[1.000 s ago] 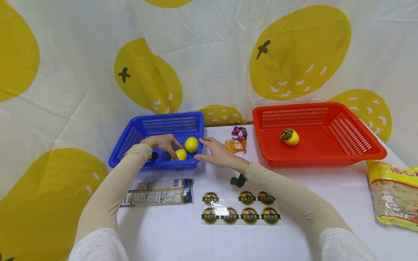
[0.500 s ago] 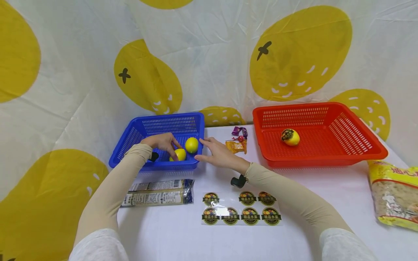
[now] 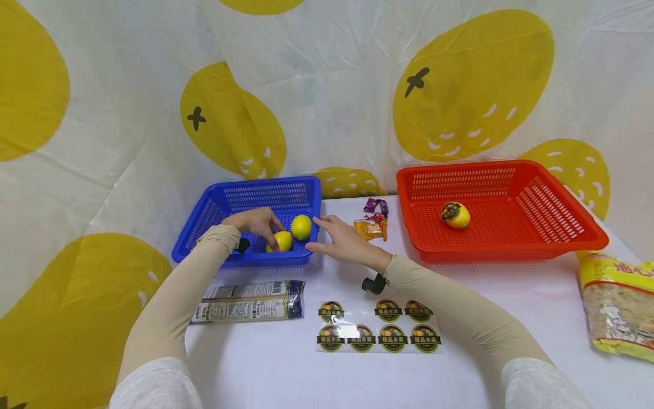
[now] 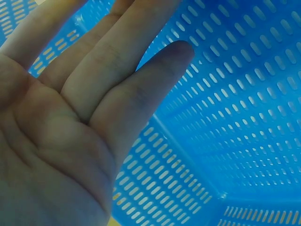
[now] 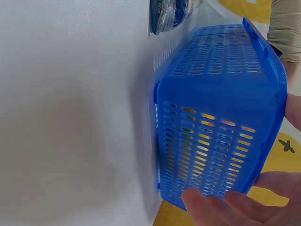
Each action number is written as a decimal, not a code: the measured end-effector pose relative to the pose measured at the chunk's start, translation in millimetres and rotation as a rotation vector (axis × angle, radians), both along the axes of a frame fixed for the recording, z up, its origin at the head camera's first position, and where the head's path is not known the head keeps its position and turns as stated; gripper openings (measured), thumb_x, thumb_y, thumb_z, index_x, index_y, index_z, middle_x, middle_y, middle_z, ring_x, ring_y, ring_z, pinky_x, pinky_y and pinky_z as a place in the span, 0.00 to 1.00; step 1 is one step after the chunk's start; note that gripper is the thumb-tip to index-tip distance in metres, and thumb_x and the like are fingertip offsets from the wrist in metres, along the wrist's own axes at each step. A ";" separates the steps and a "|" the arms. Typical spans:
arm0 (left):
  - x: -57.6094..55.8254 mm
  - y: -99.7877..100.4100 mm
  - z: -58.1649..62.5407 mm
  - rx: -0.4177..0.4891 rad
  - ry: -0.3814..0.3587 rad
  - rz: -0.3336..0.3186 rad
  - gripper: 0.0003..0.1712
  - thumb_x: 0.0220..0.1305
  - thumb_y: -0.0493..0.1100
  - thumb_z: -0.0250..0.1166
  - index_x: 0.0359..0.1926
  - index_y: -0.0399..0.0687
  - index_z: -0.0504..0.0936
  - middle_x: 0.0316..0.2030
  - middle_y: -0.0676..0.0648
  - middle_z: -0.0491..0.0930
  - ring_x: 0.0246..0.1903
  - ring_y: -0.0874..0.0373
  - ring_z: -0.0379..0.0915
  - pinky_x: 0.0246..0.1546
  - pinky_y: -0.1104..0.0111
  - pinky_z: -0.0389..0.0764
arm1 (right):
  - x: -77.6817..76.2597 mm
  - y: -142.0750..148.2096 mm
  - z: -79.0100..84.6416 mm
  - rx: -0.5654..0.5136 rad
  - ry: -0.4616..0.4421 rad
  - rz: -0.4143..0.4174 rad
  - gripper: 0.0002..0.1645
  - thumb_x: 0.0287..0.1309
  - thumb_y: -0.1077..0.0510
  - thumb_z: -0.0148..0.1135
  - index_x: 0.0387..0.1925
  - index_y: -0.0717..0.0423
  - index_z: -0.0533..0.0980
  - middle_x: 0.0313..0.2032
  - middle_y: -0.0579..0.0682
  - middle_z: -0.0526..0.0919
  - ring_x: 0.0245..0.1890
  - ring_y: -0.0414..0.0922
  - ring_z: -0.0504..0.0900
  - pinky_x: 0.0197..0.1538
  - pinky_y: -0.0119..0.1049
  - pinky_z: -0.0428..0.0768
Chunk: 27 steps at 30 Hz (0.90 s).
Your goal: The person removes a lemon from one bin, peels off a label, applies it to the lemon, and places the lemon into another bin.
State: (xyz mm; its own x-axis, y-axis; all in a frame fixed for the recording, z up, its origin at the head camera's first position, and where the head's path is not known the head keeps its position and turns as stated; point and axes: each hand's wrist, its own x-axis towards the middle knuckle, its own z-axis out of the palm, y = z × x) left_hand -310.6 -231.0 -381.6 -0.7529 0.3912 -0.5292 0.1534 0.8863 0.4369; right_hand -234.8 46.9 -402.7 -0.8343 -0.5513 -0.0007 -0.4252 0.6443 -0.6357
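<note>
In the head view, the left hand (image 3: 255,221) is holding a lemon (image 3: 284,241) inside the blue basket (image 3: 276,259), thumb and fingers curving around it. A second lemon (image 3: 301,227) is lying just beside. The right hand (image 3: 345,242) is touching the basket's right end, its thumb and fingers standing apart. In the left wrist view, some fingertips are lying beyond the edge, so their grip I cannot tell there. In the right wrist view, the right fingers are resting against the basket's outer wall.
</note>
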 end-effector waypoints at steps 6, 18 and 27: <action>0.6 -3.3 2.6 0.009 0.022 -0.004 0.36 0.45 0.48 0.84 0.58 0.46 0.86 0.55 0.42 0.87 0.55 0.47 0.84 0.64 0.48 0.79 | -0.1 -1.7 0.2 0.002 0.011 0.002 0.51 0.65 0.31 0.61 0.79 0.53 0.59 0.77 0.61 0.62 0.74 0.58 0.68 0.74 0.58 0.69; 7.7 -14.2 15.9 0.031 0.142 -0.003 0.37 0.44 0.50 0.84 0.58 0.48 0.86 0.52 0.45 0.89 0.54 0.48 0.85 0.61 0.49 0.82 | 0.9 -1.3 0.6 0.014 0.016 0.008 0.52 0.66 0.31 0.60 0.79 0.54 0.57 0.77 0.61 0.62 0.74 0.58 0.67 0.74 0.58 0.70; 8.9 -14.8 26.2 0.029 0.208 0.008 0.36 0.43 0.52 0.85 0.57 0.51 0.87 0.52 0.46 0.89 0.57 0.46 0.82 0.63 0.46 0.79 | 0.8 -0.2 0.4 0.006 0.047 0.018 0.50 0.67 0.33 0.60 0.79 0.56 0.58 0.75 0.64 0.64 0.73 0.59 0.69 0.73 0.57 0.71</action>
